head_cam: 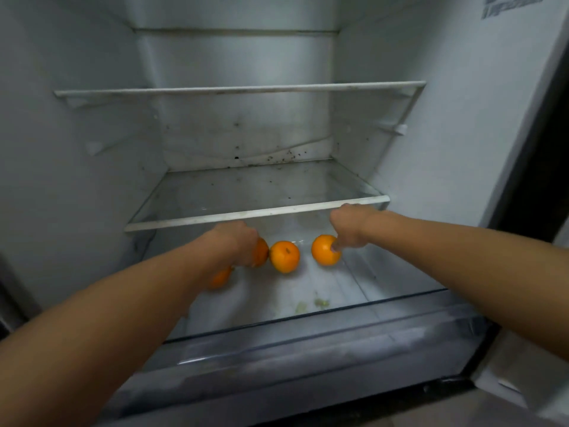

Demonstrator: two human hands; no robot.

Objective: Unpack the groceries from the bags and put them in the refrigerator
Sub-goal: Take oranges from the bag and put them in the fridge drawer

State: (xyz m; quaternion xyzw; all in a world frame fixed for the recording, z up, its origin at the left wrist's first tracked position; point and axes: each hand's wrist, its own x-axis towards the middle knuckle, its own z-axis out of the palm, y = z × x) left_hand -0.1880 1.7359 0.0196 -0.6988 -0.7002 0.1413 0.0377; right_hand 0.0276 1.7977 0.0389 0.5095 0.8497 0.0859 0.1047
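Both my arms reach into the open refrigerator, under its lower glass shelf (255,213). Several oranges lie on the compartment floor there. My left hand (235,241) is curled over one orange (261,252), which shows only at the hand's right edge. Another orange (220,277) peeks out from under my left forearm. A third orange (284,256) lies free in the middle. My right hand (349,229) grips the rightmost orange (323,249), its thumb pressed on the fruit's right side. No bags are in view.
An upper shelf (240,88) spans the fridge and holds nothing. A clear drawer front (308,343) runs across below the oranges. Greenish crumbs (311,305) lie on the compartment floor near its front. The fridge's right wall (462,134) stands close to my right arm.
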